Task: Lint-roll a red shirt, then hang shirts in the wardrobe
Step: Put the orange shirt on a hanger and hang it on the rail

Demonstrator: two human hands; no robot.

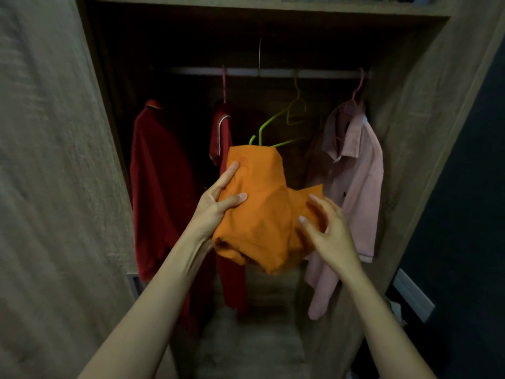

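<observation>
two grips meet the orange shirt (262, 214) just below the green hanger (278, 116): left grip (218, 199) clasps its left edge; right grip (330, 231) curls against it, hold unclear.

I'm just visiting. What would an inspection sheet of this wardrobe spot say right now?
Surface: wardrobe floor, dim.
Job's things: orange shirt over one arm of green hanger hooked on rail; left red shirt, striped-collar red shirt, pink shirt hanging.
Clutter: blurred cloth on top shelf.
Hands: left hand grips orange shirt; right hand curled against it, grip unclear.
Cables: nothing seen.
Surroundings: wooden wardrobe, open.
</observation>
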